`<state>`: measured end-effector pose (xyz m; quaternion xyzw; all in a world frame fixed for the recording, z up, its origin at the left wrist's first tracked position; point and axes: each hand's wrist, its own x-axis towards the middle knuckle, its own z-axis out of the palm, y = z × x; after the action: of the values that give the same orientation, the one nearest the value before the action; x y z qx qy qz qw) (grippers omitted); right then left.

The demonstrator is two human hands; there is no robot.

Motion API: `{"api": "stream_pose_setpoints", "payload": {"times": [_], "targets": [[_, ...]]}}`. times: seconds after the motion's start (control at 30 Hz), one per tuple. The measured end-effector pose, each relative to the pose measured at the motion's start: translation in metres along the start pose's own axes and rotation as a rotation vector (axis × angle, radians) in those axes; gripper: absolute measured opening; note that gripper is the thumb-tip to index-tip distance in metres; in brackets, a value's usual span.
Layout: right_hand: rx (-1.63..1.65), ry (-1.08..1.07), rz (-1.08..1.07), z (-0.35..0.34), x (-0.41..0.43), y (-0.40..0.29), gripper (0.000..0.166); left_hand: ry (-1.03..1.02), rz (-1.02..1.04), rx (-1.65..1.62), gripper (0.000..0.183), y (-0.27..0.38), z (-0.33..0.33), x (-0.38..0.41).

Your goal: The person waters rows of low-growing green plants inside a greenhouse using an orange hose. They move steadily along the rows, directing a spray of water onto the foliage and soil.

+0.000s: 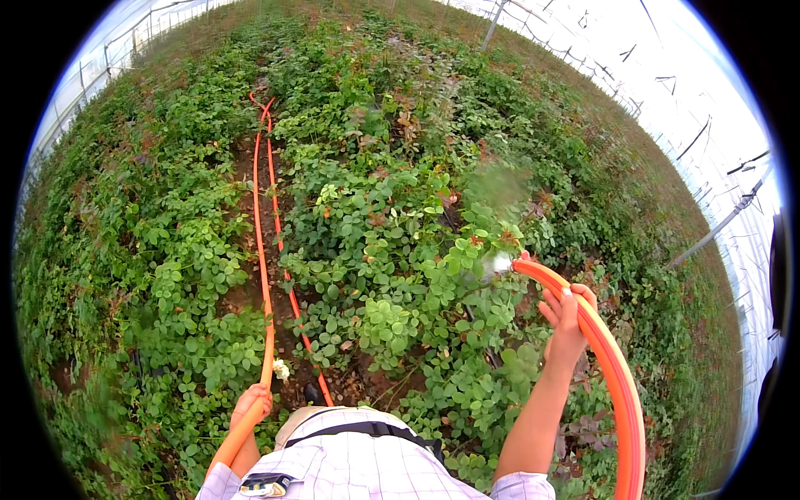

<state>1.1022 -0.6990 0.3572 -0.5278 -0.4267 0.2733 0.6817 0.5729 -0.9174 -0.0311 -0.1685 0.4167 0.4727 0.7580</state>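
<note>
An orange hose (605,325) with red stripes curves up on the right, and my right hand (567,320) grips it a little behind its outlet end. From that end a whitish spray (498,263) comes out to the left, over the leaves of a rose bush (450,262). At lower left my left hand (252,403) is closed around another stretch of orange hose (267,337), which runs away along the ground. Just beside that hand is a white flower (280,369).
Dense rows of leafy bushes (187,281) stand on both sides of a narrow soil path (247,275). A second hose length (294,306) lies along this path. Metal posts (719,228) and pale plastic sheeting (675,87) bound the greenhouse at right.
</note>
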Motion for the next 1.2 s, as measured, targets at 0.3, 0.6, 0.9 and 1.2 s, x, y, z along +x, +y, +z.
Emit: {"api": "stream_pose_setpoints", "payload": {"times": [0.3,0.6,0.9,1.2], "targets": [[0.101,-0.155,-0.094,0.062,0.010,-0.010,0.022,-0.003,0.032,-0.085,0.024,-0.005,-0.011,-0.004],[0.127,-0.167,-0.108,0.096,0.009,-0.006,0.023,-0.010,0.074,-0.120,0.024,-0.007,-0.011,0.001],[-0.044,-0.225,-0.008,0.097,-0.003,0.000,0.019,0.004,0.042,-0.078,0.027,0.007,-0.024,0.015],[-0.105,-0.171,-0.079,0.111,0.014,-0.003,0.021,0.008,0.048,-0.093,0.027,-0.001,-0.038,0.018]]}}
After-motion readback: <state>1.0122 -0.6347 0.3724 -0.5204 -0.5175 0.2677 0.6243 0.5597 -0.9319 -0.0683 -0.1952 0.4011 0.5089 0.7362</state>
